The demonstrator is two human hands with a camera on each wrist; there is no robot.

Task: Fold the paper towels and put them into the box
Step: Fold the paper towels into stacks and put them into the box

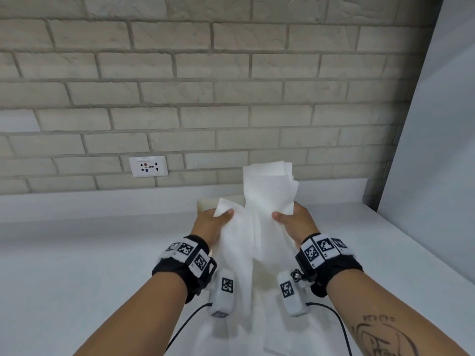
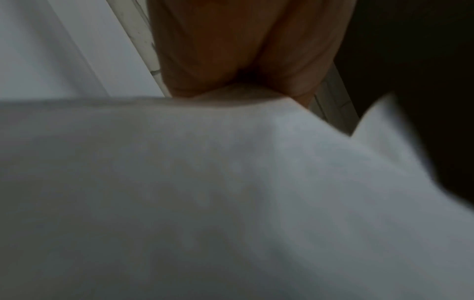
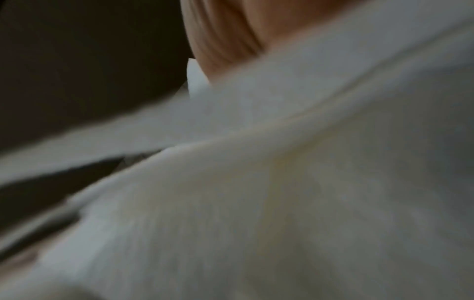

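Observation:
Both my hands hold white paper towels [image 1: 254, 227] up over the white counter. My left hand [image 1: 213, 222] pinches a corner at the left, thumb on top. My right hand [image 1: 290, 219] grips a thicker bunch whose free ends stick up toward the wall. The towels hang down between my wrists, blurred. Behind my left hand a cream corner of the box [image 1: 204, 205] shows; the rest is hidden by hand and paper. In the left wrist view towel [image 2: 231, 192] fills the frame under the fingers [image 2: 243, 46]. The right wrist view shows blurred towel [image 3: 282, 192] below the fingers [image 3: 225, 40].
More white towel [image 1: 282, 337] lies flat on the counter [image 1: 77, 265] near the front edge. A brick wall with a socket plate [image 1: 148, 166] stands behind. A white panel [image 1: 437, 150] closes off the right side. Black cables [image 1: 185, 325] trail from my wrist units.

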